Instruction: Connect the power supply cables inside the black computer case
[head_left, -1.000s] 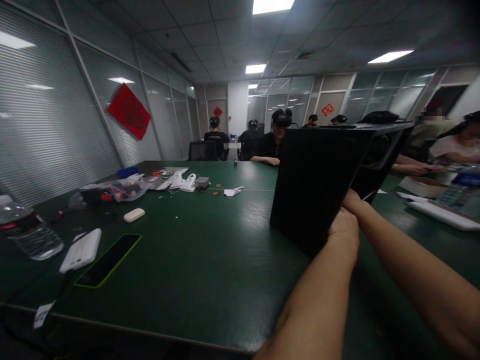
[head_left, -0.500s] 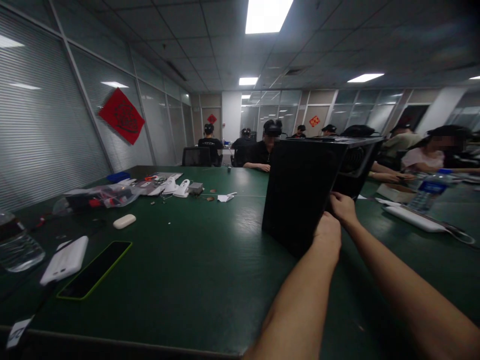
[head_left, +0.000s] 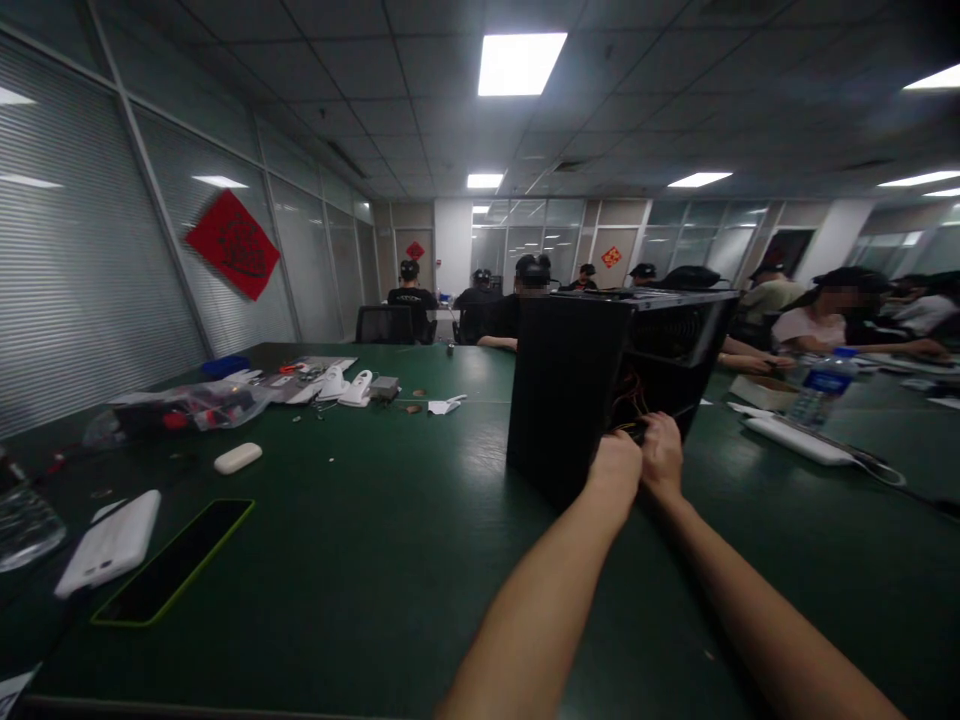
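Green counter (head_left: 420,560), black computer case (head_left: 566,390) upright on it, left hand (head_left: 619,470) and right hand (head_left: 663,455) at its open side.
The case stands right of centre, its opening turned partly toward the person; a clear plastic bag (head_left: 217,405) lies well apart on the left, with a green-edged phone (head_left: 176,565) nearer the front. Both hands are close together low in the opening, fingers curled; whether either grip is pinching anything, I cannot tell. Smallest, thin reddish wires (head_left: 630,390) show inside, just above the hands.
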